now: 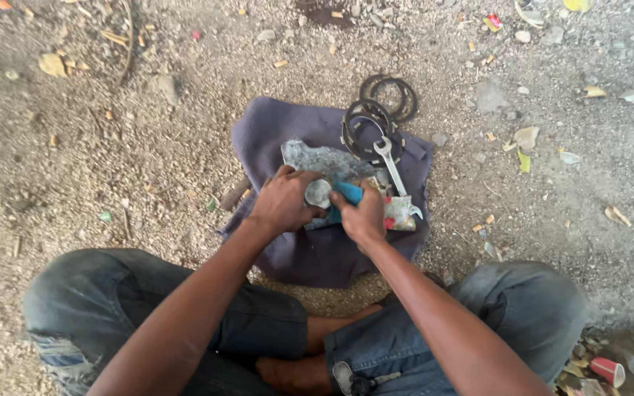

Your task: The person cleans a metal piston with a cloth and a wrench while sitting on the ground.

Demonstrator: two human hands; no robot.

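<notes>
Metal disc [318,193], round, grey and dull, sits between our 2 hands over the middle of a purple cloth [310,249] spread on gravel ground [111,147]. We sit cross-legged in worn blue jeans [111,301], looking down. Our left hand [282,202] curls its fingers closed around the disc's left edge. Our right hand [365,215] is clamped on a blue handle [348,192] that meets the disc; we cannot tell whether the 2 are joined.

We judge the disc stiff and fairly heavy for its size, with a smooth face that could slip, so a hold around the rim looks safest.

Under the hands lies a flat, ragged grey metal sheet [321,159], mottled and scuffed. A silver spanner [390,167] rests just beside the right hand, its ring end touching a pile of dark rings [370,125], thin and circular, at the cloth's far edge. A scrap of red and green patterned fabric [399,214] lies under the right hand. Dry leaves and small litter dot the dusty ground.
</notes>
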